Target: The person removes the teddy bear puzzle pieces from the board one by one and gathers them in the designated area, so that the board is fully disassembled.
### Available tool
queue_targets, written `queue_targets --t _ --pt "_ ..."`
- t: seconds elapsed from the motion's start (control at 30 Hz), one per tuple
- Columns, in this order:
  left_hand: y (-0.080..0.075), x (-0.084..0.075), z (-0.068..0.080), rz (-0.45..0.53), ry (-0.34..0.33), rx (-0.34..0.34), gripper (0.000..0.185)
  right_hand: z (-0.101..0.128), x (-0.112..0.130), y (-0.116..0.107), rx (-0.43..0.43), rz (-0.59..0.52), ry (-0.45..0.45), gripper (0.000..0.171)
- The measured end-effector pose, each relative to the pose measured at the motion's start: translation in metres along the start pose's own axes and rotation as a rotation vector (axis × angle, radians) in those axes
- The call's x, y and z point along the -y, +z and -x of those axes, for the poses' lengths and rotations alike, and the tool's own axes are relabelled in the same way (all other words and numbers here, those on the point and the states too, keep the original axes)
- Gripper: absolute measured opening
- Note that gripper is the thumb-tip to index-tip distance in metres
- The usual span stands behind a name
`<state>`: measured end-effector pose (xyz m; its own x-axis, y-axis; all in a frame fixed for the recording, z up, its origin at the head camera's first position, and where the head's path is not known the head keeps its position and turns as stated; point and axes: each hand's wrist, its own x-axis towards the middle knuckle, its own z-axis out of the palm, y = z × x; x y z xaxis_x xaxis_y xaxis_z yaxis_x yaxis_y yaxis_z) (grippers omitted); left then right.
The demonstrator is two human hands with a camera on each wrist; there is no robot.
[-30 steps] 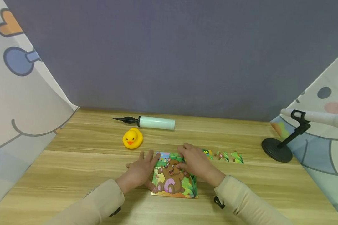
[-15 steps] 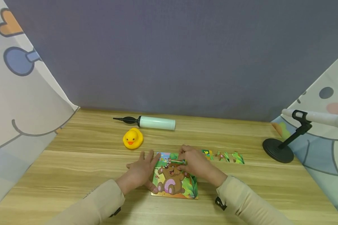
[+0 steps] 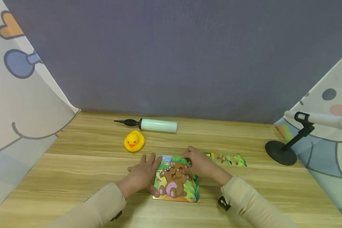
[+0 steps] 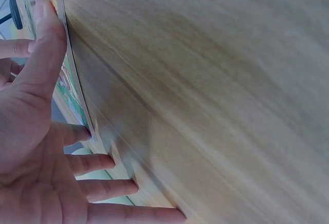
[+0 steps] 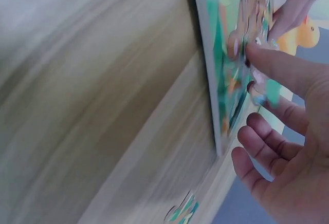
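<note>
A jigsaw puzzle board with a brown bear picture lies flat on the wooden table. Along its left edge rests my left hand, fingers spread and straight. In the left wrist view the thumb presses on a corner of the board. My right hand is over the board's upper right part. In the right wrist view its thumb and index finger pinch a small puzzle piece, tilted and blurred, at the board's surface. The fingers hide part of that corner; the other right fingers are loosely bent.
Loose puzzle pieces lie in a row right of the board. A yellow rubber duck and a hand pump stand behind. At the far right is a black stand holding a white tube. A grey panel closes the back.
A raised, tilted piece showed at the bear's head half a second ago; my right hand has since shifted slightly right. The left hand stays in place.
</note>
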<state>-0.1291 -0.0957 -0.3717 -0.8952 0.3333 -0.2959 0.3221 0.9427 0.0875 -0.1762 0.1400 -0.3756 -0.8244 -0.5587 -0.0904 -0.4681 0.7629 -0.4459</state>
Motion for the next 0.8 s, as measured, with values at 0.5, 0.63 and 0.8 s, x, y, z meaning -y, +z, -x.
queue_targets --t 0.5,0.63,0.8 --pt "0.0 0.0 0.001 -0.013 0.005 -0.002 0.131 0.009 -0.007 0.0 -0.002 0.079 -0.065 0.047" --pt "0.0 0.0 0.001 -0.011 0.006 -0.001 0.131 0.012 -0.007 0.001 -0.025 0.097 -0.072 0.047" --pt "0.001 0.0 0.001 -0.006 0.005 -0.004 0.131 0.013 -0.009 0.003 -0.027 0.053 -0.045 0.045"
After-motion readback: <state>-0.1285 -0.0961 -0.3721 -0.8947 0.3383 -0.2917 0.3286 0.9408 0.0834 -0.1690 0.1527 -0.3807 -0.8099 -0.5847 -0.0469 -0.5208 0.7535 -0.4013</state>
